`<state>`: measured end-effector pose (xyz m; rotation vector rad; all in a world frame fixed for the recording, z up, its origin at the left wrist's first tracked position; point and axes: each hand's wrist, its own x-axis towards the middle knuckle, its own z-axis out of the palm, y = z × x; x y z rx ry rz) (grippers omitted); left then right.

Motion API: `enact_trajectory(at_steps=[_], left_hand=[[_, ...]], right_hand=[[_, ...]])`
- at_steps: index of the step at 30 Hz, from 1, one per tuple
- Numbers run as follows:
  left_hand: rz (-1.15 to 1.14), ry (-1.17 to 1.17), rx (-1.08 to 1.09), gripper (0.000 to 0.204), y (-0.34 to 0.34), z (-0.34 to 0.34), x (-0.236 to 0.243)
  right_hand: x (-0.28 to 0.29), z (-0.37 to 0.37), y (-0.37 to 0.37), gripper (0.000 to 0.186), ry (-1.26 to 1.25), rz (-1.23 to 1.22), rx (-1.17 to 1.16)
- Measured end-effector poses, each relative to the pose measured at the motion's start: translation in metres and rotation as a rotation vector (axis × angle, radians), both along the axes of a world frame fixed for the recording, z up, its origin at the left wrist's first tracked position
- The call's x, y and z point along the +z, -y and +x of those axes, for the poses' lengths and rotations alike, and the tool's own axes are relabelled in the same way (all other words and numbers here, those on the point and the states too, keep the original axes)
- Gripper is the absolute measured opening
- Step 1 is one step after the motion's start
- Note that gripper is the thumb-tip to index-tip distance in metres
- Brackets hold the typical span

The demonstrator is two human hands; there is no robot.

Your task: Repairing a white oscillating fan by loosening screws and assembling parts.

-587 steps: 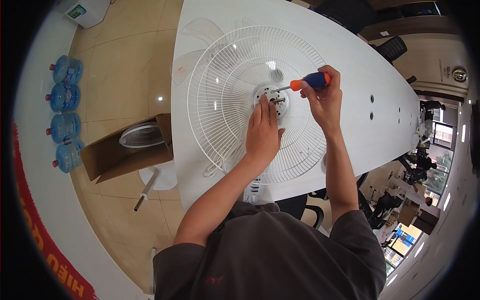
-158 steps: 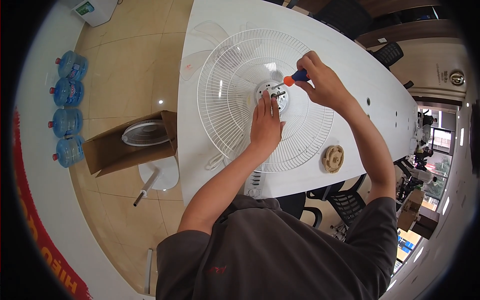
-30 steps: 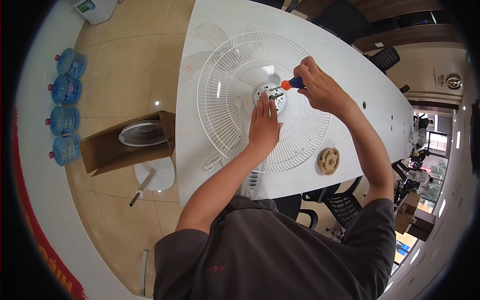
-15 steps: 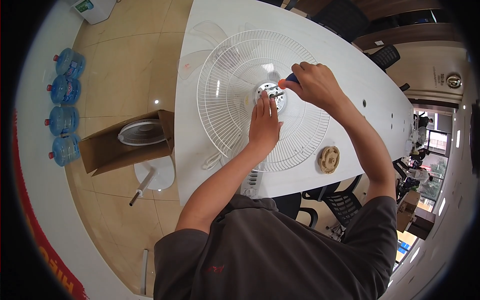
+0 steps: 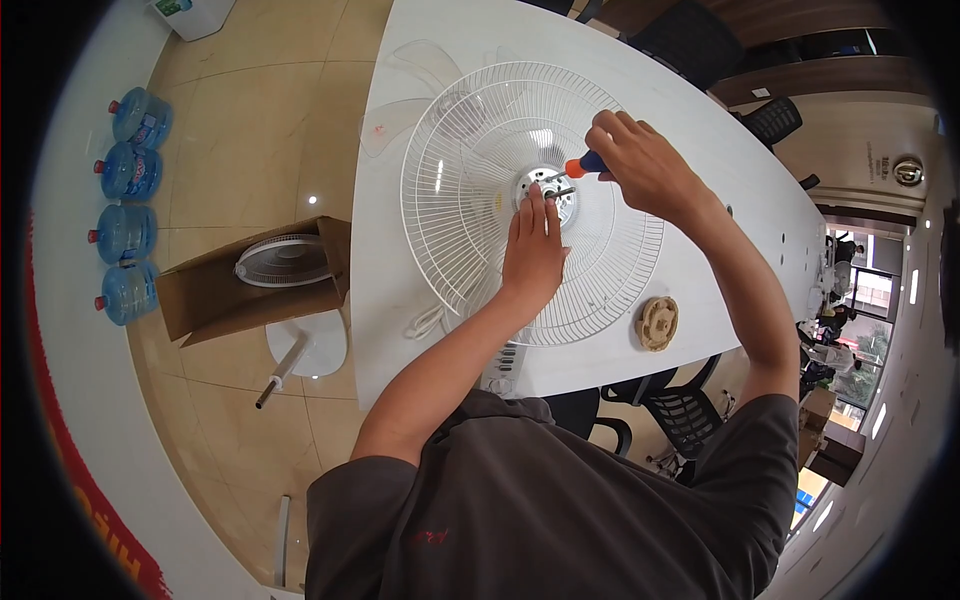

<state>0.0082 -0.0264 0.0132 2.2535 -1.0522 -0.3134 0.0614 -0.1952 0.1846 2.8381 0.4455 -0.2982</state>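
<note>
- White panel (image 5: pixel 503 362) with dark keys at the table's near edge, beside the left forearm
- White table (image 5: pixel 388 225), smooth top; tan ribbed disc (image 5: pixel 657 324) lies right of the guard, pale cord (image 5: pixel 427 322) bundled at its lower left, clear blade (image 5: pixel 425 65) past its upper left, partly seen through the wires
- Black mesh chair (image 5: pixel 690 415) on the near side, right
- Tiled floor to the left: white stand (image 5: pixel 320 350) with round base and pole, then open carton (image 5: pixel 190 300) with a round grille (image 5: pixel 285 262) inside
- Four blue bottles (image 5: pixel 125 232) in a row by the wall; more black chairs (image 5: pixel 690 40) across the table; people and windows (image 5: pixel 875 290) at far right
- Guard (image 5: pixel 595 250): big round white wire cage, wires radial with ring hoops; white plate (image 5: pixel 566 208) with holes at centre, metal shaft (image 5: pixel 561 192) sticking out
- Left hand (image 5: pixel 533 258) flat on the middle of the guard, fingers together, tips on the plate beside the shaft
- Right hand (image 5: pixel 640 165) above the guard's right half, clamped on screwdriver (image 5: pixel 576 168), orange and blue handle, tip at the plate; exact contact too small to tell
- Hands apart from each other, guard under both
</note>
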Motion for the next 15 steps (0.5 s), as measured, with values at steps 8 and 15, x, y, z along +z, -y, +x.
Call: enact_trajectory(at_steps=[8,15], left_hand=[[-0.016,0.011,0.002,0.078,-0.001,0.001,0.0],[-0.046,0.019,0.011,0.078,0.0,0.002,0.0]], right_hand=[[-0.002,0.002,-0.005,0.021,0.049,0.051,-0.004],[-0.015,0.0,-0.009,0.042,0.01,-0.011,-0.359]])
